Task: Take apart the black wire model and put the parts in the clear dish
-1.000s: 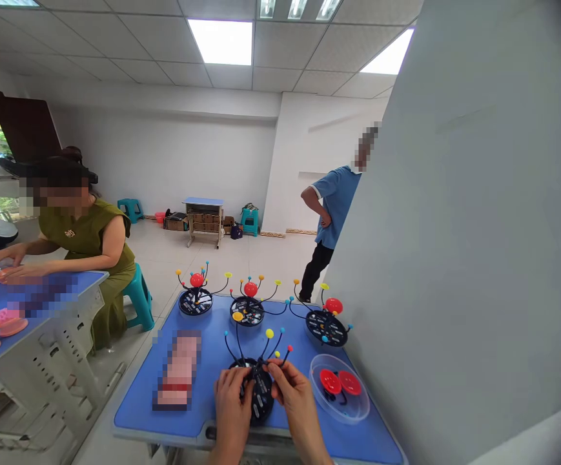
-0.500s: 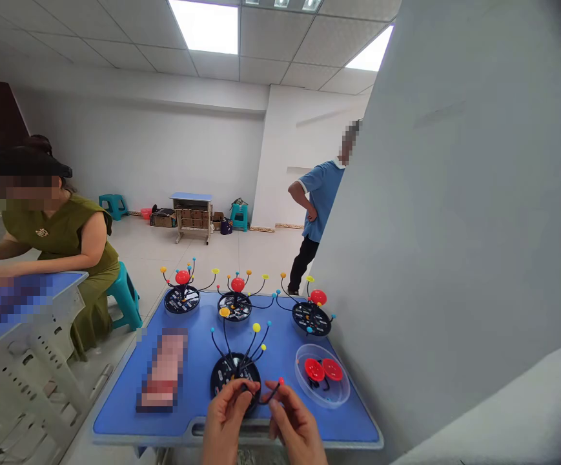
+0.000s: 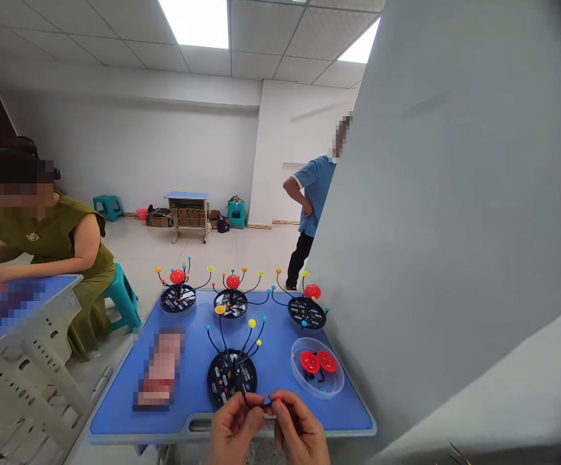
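A round black base with thin black arms tipped in orange, yellow and blue lies near the front of the blue table. Just in front of it, my left hand pinches the black arm near its bend. My right hand is closed on the small red ball at the arm's other end. Whether this arm joins the base is unclear. To the right, a clear round dish holds two red half-spheres and small black parts.
Three models with red centres stand along the table's back edge. A blurred flat item lies at left. A seated person is at another table; another person stands beyond the grey partition.
My hands have come closer together, and the red-tipped arm has swung down from slanting to nearly level. The whole view has shifted slightly.
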Demonstrator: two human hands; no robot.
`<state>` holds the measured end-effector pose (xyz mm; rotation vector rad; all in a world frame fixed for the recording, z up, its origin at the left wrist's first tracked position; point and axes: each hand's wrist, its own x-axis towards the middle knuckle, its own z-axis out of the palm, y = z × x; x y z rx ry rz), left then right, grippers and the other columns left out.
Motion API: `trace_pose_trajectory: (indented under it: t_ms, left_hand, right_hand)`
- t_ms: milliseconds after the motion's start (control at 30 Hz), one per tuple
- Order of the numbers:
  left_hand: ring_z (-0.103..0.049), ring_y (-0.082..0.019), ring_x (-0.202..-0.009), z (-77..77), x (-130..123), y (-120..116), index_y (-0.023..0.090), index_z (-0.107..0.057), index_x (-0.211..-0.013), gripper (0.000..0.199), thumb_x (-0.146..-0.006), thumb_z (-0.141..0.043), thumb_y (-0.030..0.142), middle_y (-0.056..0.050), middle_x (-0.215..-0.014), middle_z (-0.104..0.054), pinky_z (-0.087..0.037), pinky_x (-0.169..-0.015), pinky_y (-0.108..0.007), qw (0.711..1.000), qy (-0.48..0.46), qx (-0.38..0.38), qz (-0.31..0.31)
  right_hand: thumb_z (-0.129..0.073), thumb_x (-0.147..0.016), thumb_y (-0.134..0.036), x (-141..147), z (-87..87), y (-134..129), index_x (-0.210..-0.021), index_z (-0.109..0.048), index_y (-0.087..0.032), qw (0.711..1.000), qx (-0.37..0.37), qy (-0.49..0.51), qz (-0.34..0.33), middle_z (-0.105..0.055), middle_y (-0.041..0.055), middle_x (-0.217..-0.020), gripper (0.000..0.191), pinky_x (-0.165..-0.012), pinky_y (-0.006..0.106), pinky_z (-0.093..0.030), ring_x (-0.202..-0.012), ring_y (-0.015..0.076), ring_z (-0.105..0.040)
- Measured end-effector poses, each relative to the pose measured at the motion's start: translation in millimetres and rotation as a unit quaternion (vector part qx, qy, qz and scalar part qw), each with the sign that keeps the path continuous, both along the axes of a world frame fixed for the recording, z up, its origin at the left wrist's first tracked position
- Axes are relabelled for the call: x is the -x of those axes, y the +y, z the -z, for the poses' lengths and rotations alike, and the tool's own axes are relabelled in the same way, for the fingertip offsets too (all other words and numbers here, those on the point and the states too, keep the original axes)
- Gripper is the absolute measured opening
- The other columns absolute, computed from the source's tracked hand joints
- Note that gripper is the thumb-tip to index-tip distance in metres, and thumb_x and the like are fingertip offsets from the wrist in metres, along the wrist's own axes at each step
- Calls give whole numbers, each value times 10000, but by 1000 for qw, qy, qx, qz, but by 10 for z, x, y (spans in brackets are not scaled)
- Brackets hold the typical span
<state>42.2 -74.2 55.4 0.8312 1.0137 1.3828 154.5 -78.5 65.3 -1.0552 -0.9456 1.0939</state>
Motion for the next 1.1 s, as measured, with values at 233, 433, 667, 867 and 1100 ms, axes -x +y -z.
trace_pose_trajectory:
  t_ms: [233, 433, 667, 867, 1100]
  left_hand:
    - [-683, -217, -574, -26, 302, 64, 168, -751, -694, 595, -558, -831, 742, -80, -644, -773, -555, -569, -307, 998, 35, 38, -30]
    - [-737, -269, -681, -10, 370, -29, 175, -783, -770, 640, -586, -779, 788, -110, -784, -828, -590, -641, -352, 997, 43, 60, 0]
    - [-715, -223, -633, 23, 111, -98, 208, -832, -738, 588, -576, -801, 773, -67, -715, -829, -515, -595, -286, 996, -19, 87, 27]
    - [-667, -159, -588, 181, -46, -92, 222, -851, -745, 557, -525, -857, 734, -50, -679, -820, -456, -574, -239, 991, -73, 108, 22]
    - [-644, -155, -594, 388, -168, -85, 209, -849, -792, 495, -542, -914, 631, -44, -691, -798, -471, -580, -245, 986, -111, 86, 91]
  right_hand:
    - [-746, -785, -638, -430, -45, 86, -909, -768, -230, 993, -29, -34, 108, -689, 8, -733, 427, -490, 260, -458, -465, 107, -498]
    - [-673, -772, -690, -1130, -44, 382, -1010, -791, -194, 948, -27, -238, 211, -733, 56, -735, 563, -591, 325, -518, -607, 206, -613]
    - [-661, -802, -622, -1219, 111, 381, -956, -815, -280, 905, 5, -367, 215, -805, 75, -898, 405, -535, 315, -485, -626, 231, -673]
    - [-654, -893, -568, -814, 108, 134, -1005, -827, -254, 955, -96, -265, 97, -796, 114, -1021, 375, -813, 370, -596, -880, 272, -731]
    - [-682, -904, -517, -414, 83, -73, -943, -848, -294, 969, -127, -211, -26, -805, 115, -1014, 281, -890, 382, -596, -947, 283, -744]
